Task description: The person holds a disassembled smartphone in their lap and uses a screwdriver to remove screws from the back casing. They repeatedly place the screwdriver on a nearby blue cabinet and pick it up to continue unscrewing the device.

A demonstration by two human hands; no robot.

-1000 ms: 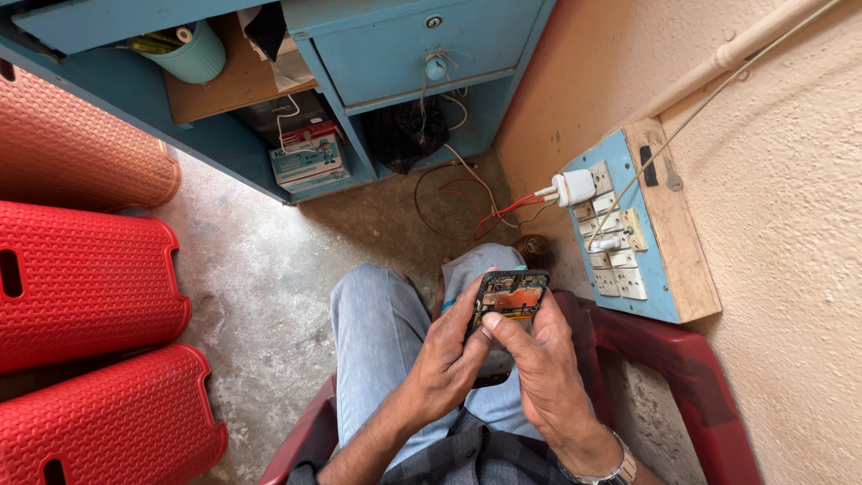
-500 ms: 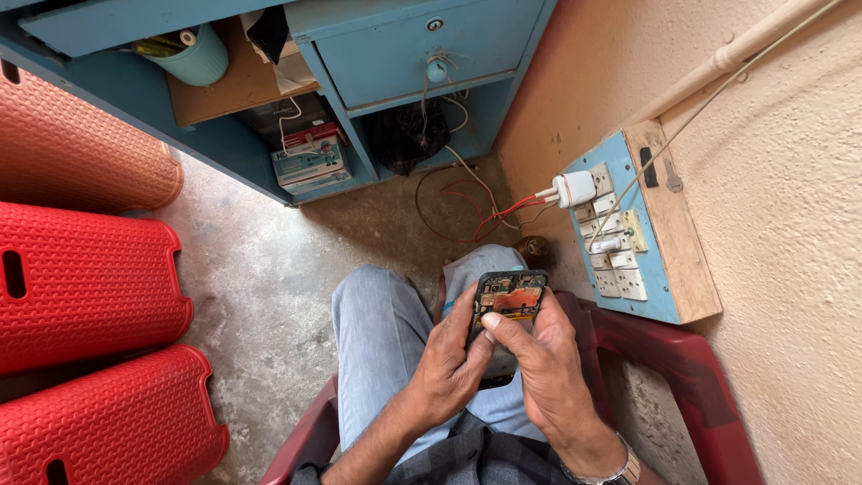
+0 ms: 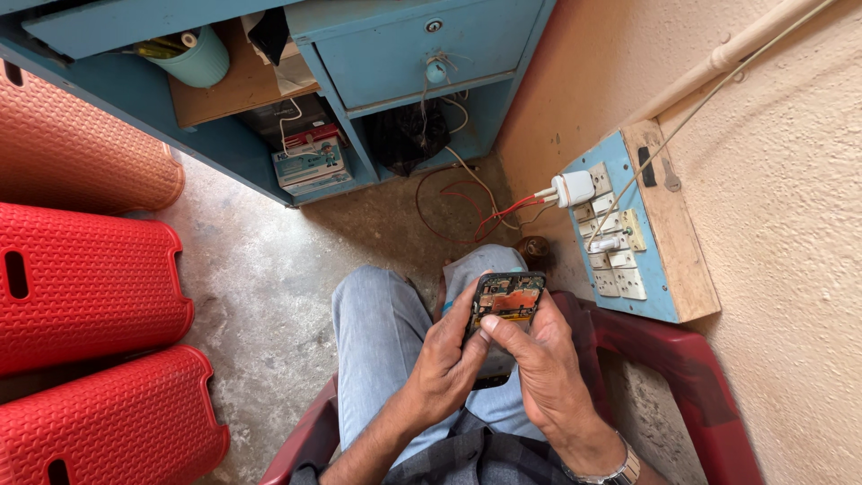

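An opened phone (image 3: 503, 307) with its back cover off and circuit boards showing sits over my lap. My left hand (image 3: 442, 359) grips its left edge and underside. My right hand (image 3: 539, 359) holds the right side, with a finger pressed on the exposed lower part of the board. Both hands rest above my knees in light blue jeans (image 3: 386, 332). A metal watch (image 3: 611, 471) is on my right wrist.
I sit in a dark red plastic chair (image 3: 673, 359). Red plastic chairs (image 3: 90, 287) lie stacked at left. A blue desk (image 3: 413, 45) with a drawer stands ahead, boxes and cables under it. A blue switchboard (image 3: 628, 242) with a white charger (image 3: 573, 189) hangs on the right wall.
My hands and the phone stay nearly still; the fingers of the right hand shift slightly over the phone's board.
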